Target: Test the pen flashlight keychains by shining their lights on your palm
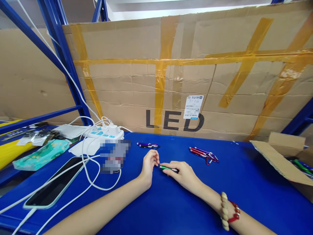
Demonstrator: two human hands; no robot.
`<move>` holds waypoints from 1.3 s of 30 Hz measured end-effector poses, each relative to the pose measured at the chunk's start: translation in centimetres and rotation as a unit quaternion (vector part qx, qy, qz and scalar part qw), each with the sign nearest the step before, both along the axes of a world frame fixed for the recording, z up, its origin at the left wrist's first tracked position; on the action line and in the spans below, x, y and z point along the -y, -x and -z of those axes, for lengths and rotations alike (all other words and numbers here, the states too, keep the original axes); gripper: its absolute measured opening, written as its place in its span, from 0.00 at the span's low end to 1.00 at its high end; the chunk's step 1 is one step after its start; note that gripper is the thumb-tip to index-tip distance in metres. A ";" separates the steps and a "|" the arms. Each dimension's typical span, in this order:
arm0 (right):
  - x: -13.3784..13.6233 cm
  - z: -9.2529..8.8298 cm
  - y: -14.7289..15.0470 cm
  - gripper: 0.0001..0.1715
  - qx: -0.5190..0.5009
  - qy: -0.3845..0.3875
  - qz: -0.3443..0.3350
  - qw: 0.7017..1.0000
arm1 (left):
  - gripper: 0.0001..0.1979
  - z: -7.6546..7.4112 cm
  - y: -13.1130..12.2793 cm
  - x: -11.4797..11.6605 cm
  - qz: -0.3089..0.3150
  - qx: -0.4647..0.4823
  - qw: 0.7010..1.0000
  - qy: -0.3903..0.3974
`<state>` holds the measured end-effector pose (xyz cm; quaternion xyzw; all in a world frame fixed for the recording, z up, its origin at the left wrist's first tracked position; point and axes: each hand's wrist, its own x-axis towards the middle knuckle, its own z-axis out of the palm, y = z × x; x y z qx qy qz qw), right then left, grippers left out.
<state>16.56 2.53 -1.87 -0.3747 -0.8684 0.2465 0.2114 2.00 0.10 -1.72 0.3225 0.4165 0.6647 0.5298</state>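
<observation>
Holding a green pen (pixel 168 168) in the right hand (pixel 184 174), with its silver end to the left, over the middle of the tabletop (pixel 156 212). Curling the left hand (pixel 148 168) loosely near that end; cannot tell whether holding anything. Facing dark pens (pixel 146 146) on the far side and, to their right, red pens (pixel 198 152).

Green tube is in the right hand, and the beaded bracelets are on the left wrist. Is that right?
Not quite: the wrist is wrong. The head view shows the bracelets on the right wrist. The green tube is in the right hand, as you say.
</observation>
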 end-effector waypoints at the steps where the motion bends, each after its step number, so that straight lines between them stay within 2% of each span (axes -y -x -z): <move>1: 0.0 0.0 0.0 0.16 -0.001 0.001 0.007 1.000 | 0.06 -0.1 0.0 0.1 0.013 0.021 1.000 0.002; 4: 0.0 0.0 0.1 0.16 -0.013 0.011 0.028 0.999 | 0.07 -0.5 0.0 0.1 0.055 0.107 0.993 0.018; 7: 0.0 0.1 0.0 0.16 -0.038 0.032 0.028 0.998 | 0.08 -0.7 0.1 0.0 0.059 0.144 0.987 0.038; 10: -0.2 0.3 0.0 0.18 -0.067 0.053 0.026 0.996 | 0.08 -0.5 0.0 -0.1 0.051 0.113 0.992 0.014; 14: -0.4 0.5 -0.1 0.21 -0.082 0.089 0.025 0.992 | 0.10 -0.3 -0.1 -0.1 0.069 0.064 0.995 -0.017; 20: -0.4 0.5 -0.1 0.18 -0.090 0.087 0.006 0.992 | 0.12 -0.6 0.2 -0.5 0.168 0.070 0.983 0.005; 25: -0.2 0.4 0.1 0.17 -0.076 0.084 0.021 0.993 | 0.12 -0.6 0.2 -0.6 0.198 0.039 0.979 0.007; 33: 0.1 0.2 0.2 0.16 -0.064 0.079 0.022 0.995 | 0.12 -0.3 0.1 -0.5 0.199 0.010 0.980 -0.002; 39: 0.0 0.2 0.0 0.15 -0.049 0.070 0.007 0.996 | 0.12 -0.4 0.1 -0.4 0.200 0.023 0.979 -0.005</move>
